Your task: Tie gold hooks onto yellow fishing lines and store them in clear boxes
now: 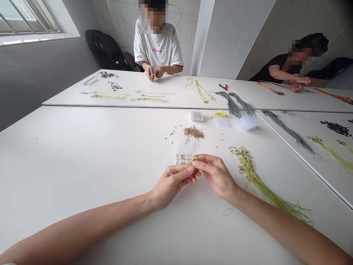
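My left hand (pixel 176 180) and my right hand (pixel 215 172) meet over the white table, fingertips pinched together. Between them is a small loop of yellow fishing line (pixel 195 158); whether a hook hangs from it is hidden by my fingers. Just behind my hands lies an open clear plastic box (pixel 184 149) with several hooks on yellow line in its compartments. Beyond the box sits a pile of small gold-coloured metal pieces (pixel 194 132). To the right of my right hand lies a bundle of yellow-green lines with dark hooks (pixel 256 176).
A closed clear box (pixel 196 116), a clear lid (pixel 222 122) and stacked clear cases (pixel 248 123) stand farther back. Grey-blue line bundles (pixel 234 103) lie near the table seam. One person (pixel 157 48) works across the table, another (pixel 289 70) at the far right.
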Demonstrator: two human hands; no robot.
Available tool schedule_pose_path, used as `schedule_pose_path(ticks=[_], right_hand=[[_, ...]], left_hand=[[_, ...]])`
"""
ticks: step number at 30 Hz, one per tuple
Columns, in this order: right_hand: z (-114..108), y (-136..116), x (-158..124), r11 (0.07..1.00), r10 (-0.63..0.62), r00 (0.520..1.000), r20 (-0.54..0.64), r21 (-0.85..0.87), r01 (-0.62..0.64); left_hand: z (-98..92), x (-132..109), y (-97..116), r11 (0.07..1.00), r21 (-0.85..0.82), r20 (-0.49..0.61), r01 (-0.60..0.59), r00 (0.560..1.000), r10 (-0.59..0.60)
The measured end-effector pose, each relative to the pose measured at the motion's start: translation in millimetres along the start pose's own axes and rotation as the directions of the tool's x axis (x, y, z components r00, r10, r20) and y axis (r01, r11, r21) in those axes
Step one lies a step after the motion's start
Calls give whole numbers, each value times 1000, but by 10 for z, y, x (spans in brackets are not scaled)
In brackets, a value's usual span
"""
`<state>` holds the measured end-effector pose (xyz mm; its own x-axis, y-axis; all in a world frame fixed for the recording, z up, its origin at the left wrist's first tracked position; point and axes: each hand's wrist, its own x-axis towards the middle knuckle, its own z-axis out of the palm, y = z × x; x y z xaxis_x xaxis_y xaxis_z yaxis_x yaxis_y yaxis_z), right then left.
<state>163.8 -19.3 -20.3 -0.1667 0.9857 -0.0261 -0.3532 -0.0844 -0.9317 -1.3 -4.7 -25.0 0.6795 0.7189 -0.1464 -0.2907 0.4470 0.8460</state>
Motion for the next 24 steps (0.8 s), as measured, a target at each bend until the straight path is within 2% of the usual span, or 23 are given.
schedule_pose_path(ticks=[5, 10, 24], right_hand=[[3, 14, 0, 997, 53, 999, 0, 47, -53], [-7, 40, 6, 994, 91, 994, -57, 59, -88], [-18, 99, -16, 997, 76, 992, -97, 23, -74]], left_hand=[[-1, 5, -1, 999, -31, -5, -12, 1000, 12], [0, 9, -8, 1000, -14, -33, -5, 999, 5], [-11, 4, 21, 993, 98, -71, -69, 995, 77]])
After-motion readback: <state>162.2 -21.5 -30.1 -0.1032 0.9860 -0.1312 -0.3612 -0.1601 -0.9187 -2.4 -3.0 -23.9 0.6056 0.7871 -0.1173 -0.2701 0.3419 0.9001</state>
